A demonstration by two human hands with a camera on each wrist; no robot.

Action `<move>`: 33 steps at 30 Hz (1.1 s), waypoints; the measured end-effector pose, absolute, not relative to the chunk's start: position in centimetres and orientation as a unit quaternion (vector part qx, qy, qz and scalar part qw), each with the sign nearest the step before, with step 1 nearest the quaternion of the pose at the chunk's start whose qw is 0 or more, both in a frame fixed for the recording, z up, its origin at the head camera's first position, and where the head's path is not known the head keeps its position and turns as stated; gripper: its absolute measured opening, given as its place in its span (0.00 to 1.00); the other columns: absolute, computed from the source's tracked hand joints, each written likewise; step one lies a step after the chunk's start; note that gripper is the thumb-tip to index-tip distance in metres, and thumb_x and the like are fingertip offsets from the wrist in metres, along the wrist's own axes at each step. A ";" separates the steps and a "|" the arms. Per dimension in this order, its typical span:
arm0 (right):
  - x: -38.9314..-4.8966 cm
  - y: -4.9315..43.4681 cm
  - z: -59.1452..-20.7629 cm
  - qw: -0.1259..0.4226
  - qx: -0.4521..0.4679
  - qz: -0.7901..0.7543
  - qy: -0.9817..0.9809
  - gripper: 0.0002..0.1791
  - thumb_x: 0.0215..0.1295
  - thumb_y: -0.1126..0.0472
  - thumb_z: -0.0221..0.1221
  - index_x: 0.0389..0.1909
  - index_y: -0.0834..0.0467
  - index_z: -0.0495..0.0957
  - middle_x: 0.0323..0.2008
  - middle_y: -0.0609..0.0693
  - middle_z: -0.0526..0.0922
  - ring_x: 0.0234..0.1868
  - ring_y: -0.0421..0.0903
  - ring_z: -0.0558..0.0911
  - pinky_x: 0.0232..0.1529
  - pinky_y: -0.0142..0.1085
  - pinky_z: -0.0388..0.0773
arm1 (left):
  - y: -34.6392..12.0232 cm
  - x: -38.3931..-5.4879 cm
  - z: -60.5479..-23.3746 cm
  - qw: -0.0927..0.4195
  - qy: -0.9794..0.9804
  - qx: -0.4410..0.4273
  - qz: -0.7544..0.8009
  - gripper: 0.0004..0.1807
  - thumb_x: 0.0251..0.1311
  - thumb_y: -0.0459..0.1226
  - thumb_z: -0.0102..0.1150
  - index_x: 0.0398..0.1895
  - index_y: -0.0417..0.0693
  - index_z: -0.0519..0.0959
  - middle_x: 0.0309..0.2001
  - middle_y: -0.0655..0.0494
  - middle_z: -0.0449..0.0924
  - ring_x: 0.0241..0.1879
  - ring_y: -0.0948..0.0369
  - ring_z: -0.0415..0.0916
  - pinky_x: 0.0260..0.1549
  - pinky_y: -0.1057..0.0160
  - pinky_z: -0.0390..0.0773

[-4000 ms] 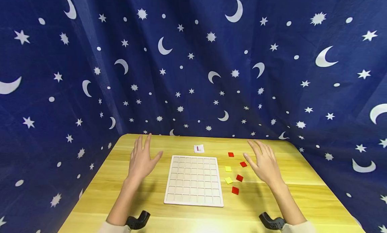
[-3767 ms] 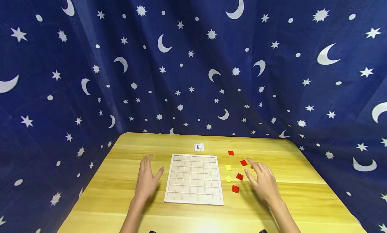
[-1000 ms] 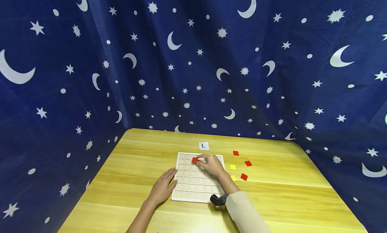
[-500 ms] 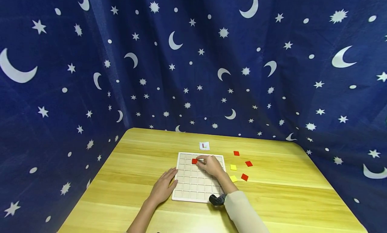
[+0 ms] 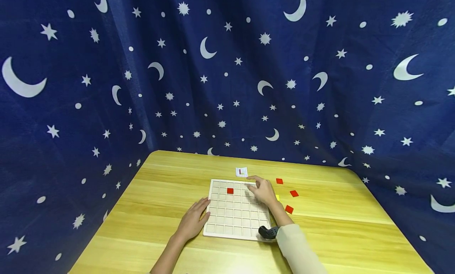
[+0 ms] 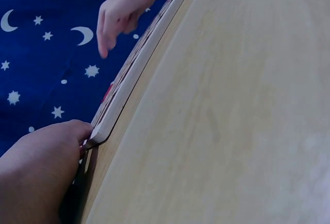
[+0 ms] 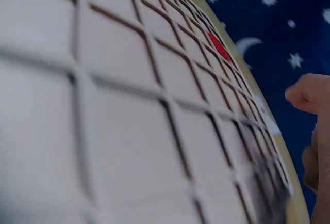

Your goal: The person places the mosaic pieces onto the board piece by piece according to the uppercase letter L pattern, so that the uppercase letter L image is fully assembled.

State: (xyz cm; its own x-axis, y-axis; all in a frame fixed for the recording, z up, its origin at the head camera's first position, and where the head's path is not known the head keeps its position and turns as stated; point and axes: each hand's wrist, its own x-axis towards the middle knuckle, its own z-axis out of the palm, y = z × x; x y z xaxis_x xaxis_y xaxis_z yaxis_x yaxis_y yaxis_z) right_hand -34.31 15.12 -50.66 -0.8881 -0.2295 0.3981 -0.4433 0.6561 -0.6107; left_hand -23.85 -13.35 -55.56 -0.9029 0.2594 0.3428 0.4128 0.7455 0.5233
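Observation:
A white gridded board (image 5: 237, 230) lies on the table with one red square tile (image 5: 230, 191) in a cell of its second row from the far edge, third from the left. My left hand (image 5: 192, 221) rests against the board's left edge, fingers fairly straight; in the left wrist view its thumb touches the board's corner. Over the board's far right part hovers my right hand (image 5: 264, 192), thumb and index finger apart, nothing between them. The right wrist view also has the red tile (image 7: 219, 47) in its cell, away from the right hand (image 7: 317, 110).
Right of the board lie loose red tiles, one far back (image 5: 279, 181), one further right (image 5: 294, 193) and one nearer (image 5: 289, 209). A yellow tile (image 5: 278, 197) is partly behind my right wrist. Beyond the board sits a small printed grid card (image 5: 241, 171). A starry curtain (image 5: 227, 84) surrounds the table.
My right hand picked up the near red tile, set it in a board cell, let go and has drawn back to the right. My left hand came to the board's left edge and stays there.

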 end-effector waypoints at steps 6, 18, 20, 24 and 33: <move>-35.7 19.4 -50.3 0.177 0.119 0.329 -0.920 0.18 0.49 0.61 0.64 0.45 0.52 0.80 0.10 0.41 0.54 0.12 0.37 0.50 0.13 0.30 0.47 | -13.4 -23.7 -55.5 0.125 -0.927 -0.180 -0.305 0.25 0.66 0.44 0.50 0.63 0.43 0.68 0.65 0.50 0.64 0.65 0.53 0.57 0.65 0.54 0.55; -37.4 25.1 -49.8 0.137 0.087 0.302 -0.939 0.31 0.56 0.47 0.62 0.59 0.55 0.70 0.06 0.41 0.54 0.09 0.38 0.50 0.10 0.30 0.47 | -13.5 -23.8 -55.5 0.123 -0.928 -0.177 -0.303 0.24 0.66 0.44 0.50 0.63 0.44 0.68 0.65 0.51 0.63 0.65 0.54 0.57 0.65 0.54 0.54; -37.5 25.7 -49.9 0.132 0.087 0.300 -0.941 0.30 0.57 0.47 0.62 0.59 0.56 0.71 0.06 0.40 0.54 0.09 0.37 0.50 0.10 0.29 0.47 | -13.5 -23.9 -55.4 0.123 -0.927 -0.179 -0.304 0.24 0.66 0.44 0.50 0.63 0.43 0.68 0.65 0.50 0.63 0.65 0.53 0.57 0.65 0.54 0.55; -37.6 26.7 -50.3 0.118 0.097 0.290 -0.945 0.29 0.56 0.50 0.63 0.57 0.59 0.73 0.06 0.42 0.55 0.09 0.38 0.52 0.11 0.30 0.49 | -13.4 -23.8 -55.3 0.122 -0.927 -0.178 -0.306 0.24 0.66 0.43 0.50 0.63 0.43 0.68 0.65 0.50 0.63 0.65 0.53 0.57 0.65 0.54 0.55; -37.6 27.9 -51.7 0.084 0.095 0.235 -0.964 0.25 0.59 0.49 0.61 0.53 0.60 0.76 0.36 0.64 0.82 0.38 0.58 0.81 0.36 0.51 0.77 | -13.4 -23.8 -55.5 0.124 -0.926 -0.181 -0.306 0.24 0.66 0.44 0.49 0.63 0.43 0.68 0.65 0.50 0.63 0.65 0.53 0.57 0.65 0.54 0.55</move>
